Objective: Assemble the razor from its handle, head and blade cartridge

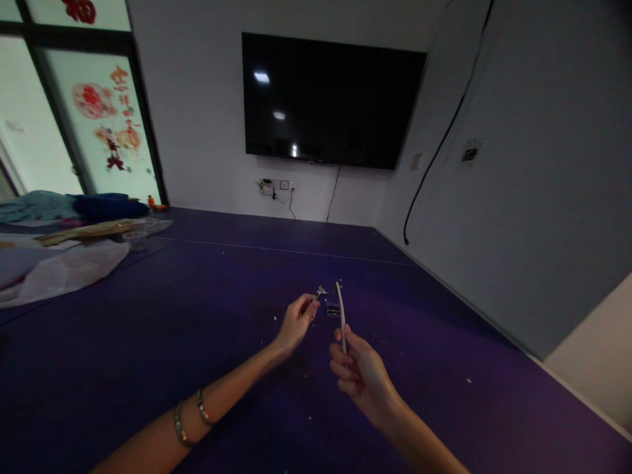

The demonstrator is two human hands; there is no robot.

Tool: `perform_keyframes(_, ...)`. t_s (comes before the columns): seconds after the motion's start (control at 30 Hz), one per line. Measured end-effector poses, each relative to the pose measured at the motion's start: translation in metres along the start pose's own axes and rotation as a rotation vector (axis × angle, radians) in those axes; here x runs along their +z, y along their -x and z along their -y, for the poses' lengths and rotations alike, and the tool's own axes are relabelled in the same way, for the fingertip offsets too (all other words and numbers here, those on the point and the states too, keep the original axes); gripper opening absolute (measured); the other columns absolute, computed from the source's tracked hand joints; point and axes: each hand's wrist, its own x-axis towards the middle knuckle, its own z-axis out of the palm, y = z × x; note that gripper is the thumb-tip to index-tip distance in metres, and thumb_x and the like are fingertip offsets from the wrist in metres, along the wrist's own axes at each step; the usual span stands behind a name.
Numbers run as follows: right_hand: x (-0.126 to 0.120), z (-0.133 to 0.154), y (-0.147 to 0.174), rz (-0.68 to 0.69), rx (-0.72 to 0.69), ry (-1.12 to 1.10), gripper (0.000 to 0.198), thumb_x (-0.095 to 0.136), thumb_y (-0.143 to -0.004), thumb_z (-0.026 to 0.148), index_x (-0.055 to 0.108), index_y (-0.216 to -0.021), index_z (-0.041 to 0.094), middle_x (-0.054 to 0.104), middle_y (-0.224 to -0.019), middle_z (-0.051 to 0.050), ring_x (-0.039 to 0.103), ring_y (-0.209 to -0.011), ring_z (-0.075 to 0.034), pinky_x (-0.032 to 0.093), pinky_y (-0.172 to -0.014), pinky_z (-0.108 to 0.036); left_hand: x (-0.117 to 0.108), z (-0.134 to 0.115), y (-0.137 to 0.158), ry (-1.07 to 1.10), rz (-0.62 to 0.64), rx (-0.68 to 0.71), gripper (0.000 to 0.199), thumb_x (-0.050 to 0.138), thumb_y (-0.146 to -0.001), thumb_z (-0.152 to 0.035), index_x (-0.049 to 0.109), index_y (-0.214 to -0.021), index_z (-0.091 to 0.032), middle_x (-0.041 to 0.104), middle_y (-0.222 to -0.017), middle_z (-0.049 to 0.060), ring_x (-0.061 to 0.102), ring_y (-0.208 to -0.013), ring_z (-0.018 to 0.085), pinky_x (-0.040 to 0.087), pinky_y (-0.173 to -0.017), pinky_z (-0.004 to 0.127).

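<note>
Left hand (pixel 296 324): thumb and fingers pinched on a small silvery metal piece (pixel 320 291), held above the purple surface (pixel 222 382). Right hand (pixel 364 375): fingers closed around the handle of a white toothbrush (pixel 342 306), its head raised near the metal piece and apart from it. A small dark rectangular piece (pixel 333 309) appears between the two, partly behind the brush handle. Far left: translucent plastic wrapping (pixel 91 271), its contents, if any, indistinct; beyond it, bundled dark-blue cloth (pixel 109 207). Pale crumbs dot the surface.
</note>
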Motion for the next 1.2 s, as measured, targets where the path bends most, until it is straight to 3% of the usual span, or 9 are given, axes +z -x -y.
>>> perform_keyframes(0.2, 0.008, -0.012, 0.005, -0.059, 0.050, 0.026, 0.038, 0.061, -0.069, 0.051, 0.039, -0.077, 0.022, 0.024, -0.045, 0.012, 0.009, -0.036, -0.002, 0.001, -0.035, -0.015, 0.000, 0.003, -0.001, 0.021, -0.012, 0.001, 0.027, 0.050, -0.079, -0.041, 0.053, -0.077, -0.015, 0.040, -0.057, -0.005, 0.036, -0.051, 0.008, 0.028, -0.048, 0.019)
perform_keyframes(0.37, 0.014, -0.009, 0.004, -0.079, -0.036, 0.008, 0.038, 0.062, -0.068, 0.050, 0.039, -0.076, 0.022, 0.024, -0.046, 0.012, 0.010, -0.037, -0.002, 0.002, -0.036, -0.016, 0.000, 0.002, 0.000, 0.031, -0.008, 0.006, 0.027, 0.050, -0.079, -0.042, 0.053, -0.076, -0.015, 0.038, -0.055, -0.006, 0.035, -0.050, 0.008, 0.027, -0.047, 0.019)
perform_keyframes(0.47, 0.017, -0.010, 0.004, -0.079, -0.002, -0.005, 0.038, 0.064, -0.067, 0.049, 0.039, -0.076, 0.022, 0.023, -0.045, 0.012, 0.010, -0.037, -0.002, 0.001, -0.036, -0.016, 0.000, -0.003, 0.001, 0.006, -0.011, 0.010, 0.027, 0.051, -0.079, -0.042, 0.053, -0.075, -0.015, 0.039, -0.055, -0.005, 0.036, -0.050, 0.008, 0.028, -0.047, 0.019)
perform_keyframes(0.6, 0.019, -0.017, 0.008, -0.063, 0.044, -0.035, 0.039, 0.064, -0.066, 0.049, 0.038, -0.076, 0.022, 0.024, -0.044, 0.012, 0.009, -0.036, -0.002, 0.000, -0.036, -0.016, -0.003, -0.007, -0.001, 0.012, -0.034, 0.026, 0.026, 0.052, -0.077, -0.041, 0.054, -0.075, -0.015, 0.040, -0.055, -0.005, 0.035, -0.050, 0.008, 0.028, -0.047, 0.019)
perform_keyframes(0.8, 0.017, -0.006, 0.001, -0.033, -0.006, -0.063, 0.034, 0.064, -0.068, 0.045, 0.040, -0.076, 0.022, 0.023, -0.044, 0.012, 0.008, -0.037, -0.002, 0.000, -0.036, -0.015, -0.001, -0.007, 0.001, 0.025, -0.026, 0.005, 0.027, 0.053, -0.076, -0.042, 0.053, -0.074, -0.015, 0.039, -0.053, -0.006, 0.036, -0.048, 0.007, 0.028, -0.047, 0.020)
perform_keyframes(1.03, 0.016, -0.014, 0.007, -0.011, 0.083, -0.089, 0.034, 0.063, -0.069, 0.046, 0.041, -0.077, 0.022, 0.024, -0.045, 0.012, 0.009, -0.036, -0.002, 0.000, -0.035, -0.014, -0.003, -0.010, 0.001, 0.066, -0.044, -0.015, 0.028, 0.053, -0.076, -0.042, 0.053, -0.075, -0.015, 0.040, -0.055, -0.006, 0.034, -0.045, 0.006, 0.026, -0.044, 0.019)
perform_keyframes(1.2, 0.012, 0.000, 0.002, 0.053, 0.017, -0.131, 0.027, 0.061, -0.074, 0.040, 0.041, -0.077, 0.021, 0.023, -0.046, 0.012, 0.008, -0.036, -0.002, 0.000, -0.035, -0.014, -0.002, -0.013, 0.003, 0.090, -0.023, -0.046, 0.030, 0.053, -0.075, -0.045, 0.052, -0.073, -0.015, 0.037, -0.052, -0.007, 0.032, -0.042, 0.005, 0.023, -0.040, 0.019)
